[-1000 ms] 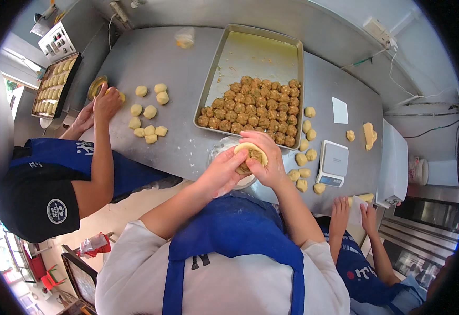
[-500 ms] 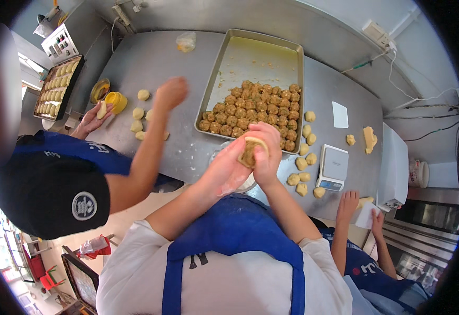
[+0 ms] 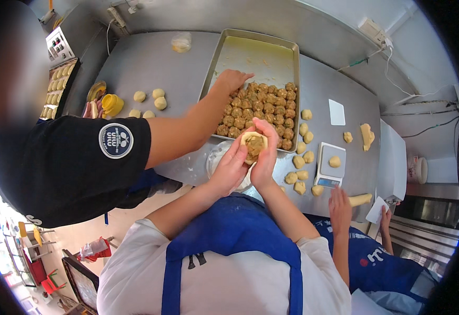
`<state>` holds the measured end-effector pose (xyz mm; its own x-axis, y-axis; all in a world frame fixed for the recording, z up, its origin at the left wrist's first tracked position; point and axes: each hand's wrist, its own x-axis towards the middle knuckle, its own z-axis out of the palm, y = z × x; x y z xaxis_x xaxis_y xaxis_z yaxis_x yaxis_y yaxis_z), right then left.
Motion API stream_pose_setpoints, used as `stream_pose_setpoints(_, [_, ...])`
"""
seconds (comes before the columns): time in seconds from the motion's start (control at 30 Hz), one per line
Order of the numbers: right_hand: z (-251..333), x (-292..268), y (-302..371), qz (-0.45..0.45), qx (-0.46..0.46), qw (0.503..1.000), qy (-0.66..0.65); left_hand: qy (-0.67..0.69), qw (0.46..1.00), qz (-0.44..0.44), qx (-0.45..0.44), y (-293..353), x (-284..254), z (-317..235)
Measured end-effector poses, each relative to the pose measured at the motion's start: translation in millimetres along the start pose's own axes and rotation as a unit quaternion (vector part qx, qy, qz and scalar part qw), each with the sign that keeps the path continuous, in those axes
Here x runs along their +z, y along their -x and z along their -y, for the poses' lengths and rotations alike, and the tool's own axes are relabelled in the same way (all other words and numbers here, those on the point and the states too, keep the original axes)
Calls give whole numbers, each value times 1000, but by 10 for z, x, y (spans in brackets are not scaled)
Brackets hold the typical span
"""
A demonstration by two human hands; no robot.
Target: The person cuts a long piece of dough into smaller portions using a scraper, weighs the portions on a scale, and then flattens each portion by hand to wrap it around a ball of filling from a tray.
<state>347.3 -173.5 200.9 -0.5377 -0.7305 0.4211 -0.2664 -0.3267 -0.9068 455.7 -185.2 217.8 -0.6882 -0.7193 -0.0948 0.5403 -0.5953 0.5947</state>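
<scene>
My left hand and my right hand are cupped together near the table's front edge, around a round dough wrapper. Its pale rim stands up around a brown filling, which faces upward. Behind my hands lies a metal tray with many brown filling balls in its nearer part. A bowl of white flour sits partly hidden beneath my hands. From the left, a co-worker's hand reaches over the tray to the filling balls.
Dough pieces line the tray's right side. A scale bears a dough ball. Another worker's hand is beside a dough roll. At left are dough balls and a yellow cup.
My hands have turned the wrapper so its filling faces up. The left co-worker's arm has swung right over the tray. A dough ball now rests on the scale.
</scene>
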Motion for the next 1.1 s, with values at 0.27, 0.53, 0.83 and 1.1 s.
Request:
stream_pose_setpoints(0.27, [144,-189,-179,198,-179,957,115,-49,993,-90,-54,51,193,-147])
stream_pose_setpoints(0.53, [250,-256,-179,145,-130,978,73,-91,994,-22,-48,124,-73,-48])
stream_pose_setpoints(0.83, [300,32,-6,28,-102,993,-45,-270,953,10,136,124,-13,-9])
stream_pose_setpoints(1.1, [320,-82,-30,107,-174,978,33,-177,984,11,-4,227,106,-148])
